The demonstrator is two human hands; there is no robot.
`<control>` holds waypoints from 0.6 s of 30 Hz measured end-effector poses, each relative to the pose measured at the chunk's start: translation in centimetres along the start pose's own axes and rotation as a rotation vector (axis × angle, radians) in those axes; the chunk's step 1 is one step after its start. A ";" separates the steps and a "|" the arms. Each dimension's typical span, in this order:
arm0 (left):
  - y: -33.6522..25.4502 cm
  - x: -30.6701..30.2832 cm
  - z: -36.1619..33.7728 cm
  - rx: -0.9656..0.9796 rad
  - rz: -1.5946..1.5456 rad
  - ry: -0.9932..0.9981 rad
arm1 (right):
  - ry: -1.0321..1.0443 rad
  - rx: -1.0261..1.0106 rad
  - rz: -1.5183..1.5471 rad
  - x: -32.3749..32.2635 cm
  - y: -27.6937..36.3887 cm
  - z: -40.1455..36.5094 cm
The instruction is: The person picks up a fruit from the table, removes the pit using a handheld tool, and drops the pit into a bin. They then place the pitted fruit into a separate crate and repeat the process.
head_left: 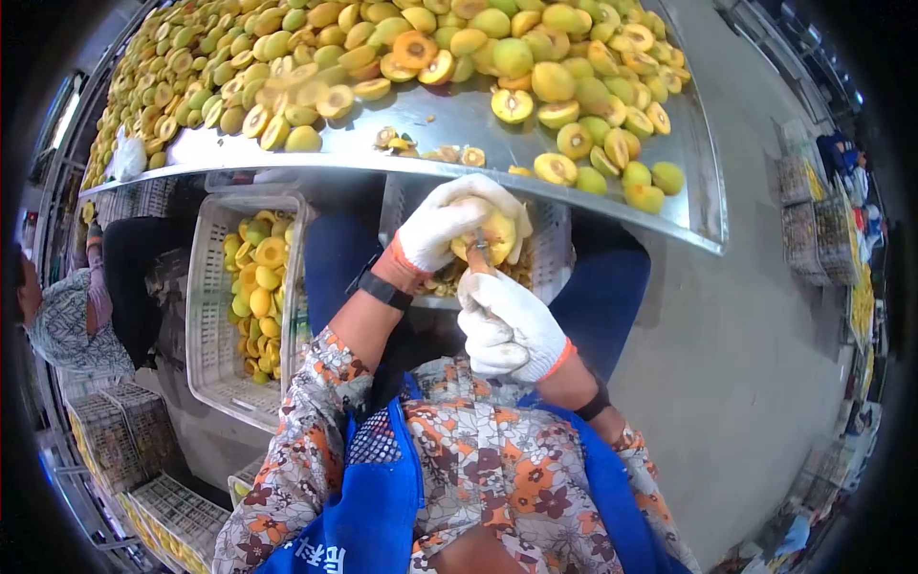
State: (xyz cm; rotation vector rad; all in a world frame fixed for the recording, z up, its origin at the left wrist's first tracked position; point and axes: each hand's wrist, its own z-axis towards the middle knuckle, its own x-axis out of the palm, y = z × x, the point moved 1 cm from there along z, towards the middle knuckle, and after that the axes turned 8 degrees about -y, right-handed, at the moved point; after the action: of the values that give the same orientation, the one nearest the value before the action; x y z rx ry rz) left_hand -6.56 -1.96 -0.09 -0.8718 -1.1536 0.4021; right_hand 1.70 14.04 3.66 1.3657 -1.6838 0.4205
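My left hand (453, 218), in a white knit glove, is closed around a yellow peach half (498, 235) just beyond the table's near edge. In my right hand (509, 327), also gloved in white, is a small pitting tool (478, 254) with a wooden handle. Its metal end is against the peach half; how deep it sits cannot be made out. Below my hands, between my knees, stands a crate (547, 277) with peach pieces in it, partly hidden by my hands and arms.
A metal table (411, 120) heaped with cut peaches (316, 48) spans the front. Left of my legs stands a light plastic crate (206, 335) holding yellow peach halves (260, 297). Another person (81, 316) sits farther left. Stacked crates (813, 230) stand at the far right.
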 end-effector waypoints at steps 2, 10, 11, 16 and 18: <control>0.2 -0.1 0.1 0.026 0.098 -0.081 | 0.055 0.026 0.096 -0.7 0.6 0.6; -0.6 -1.3 -0.8 0.028 -0.033 0.095 | 0.051 0.038 -0.041 1.2 0.0 0.3; -0.8 -1.0 -0.6 0.068 -0.002 0.098 | 0.063 0.054 0.002 0.9 0.0 0.5; 0.7 2.3 -1.1 0.243 -0.151 -0.117 | 0.155 0.057 0.019 0.8 1.0 0.4; 0.6 3.1 -1.2 0.220 -0.234 -0.299 | 0.185 0.075 0.036 0.6 1.4 0.4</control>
State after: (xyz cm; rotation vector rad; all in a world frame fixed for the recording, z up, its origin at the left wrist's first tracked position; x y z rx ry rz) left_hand -4.16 0.03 1.25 -0.4881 -1.4392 0.4666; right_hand 0.26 13.81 4.29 1.3092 -1.5560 0.6174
